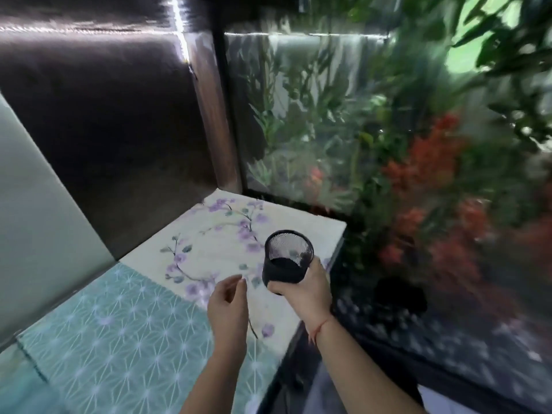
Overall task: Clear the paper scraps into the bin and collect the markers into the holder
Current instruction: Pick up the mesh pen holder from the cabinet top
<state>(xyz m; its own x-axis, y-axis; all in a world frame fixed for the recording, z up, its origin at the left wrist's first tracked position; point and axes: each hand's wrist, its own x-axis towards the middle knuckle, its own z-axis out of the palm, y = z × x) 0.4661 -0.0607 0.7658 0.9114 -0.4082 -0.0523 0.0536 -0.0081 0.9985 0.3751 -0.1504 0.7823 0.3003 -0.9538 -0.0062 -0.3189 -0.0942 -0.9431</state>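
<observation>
A black mesh holder (287, 256) is gripped from below and the side by my right hand (304, 289), held tilted just above the table's right part. Its open top faces the camera and its inside looks dark; I see no markers in it. My left hand (228, 309) hovers just left of the holder, fingers loosely apart, holding nothing. No paper scraps, markers or bin show in this blurred frame.
The table carries a cream cloth with purple flowers (227, 234) and a teal patterned cloth (119, 333). A glass tank with green and red plants (403, 174) stands right of the table. Dark panels (113, 130) rise behind, and a pale wall (35, 219) at left.
</observation>
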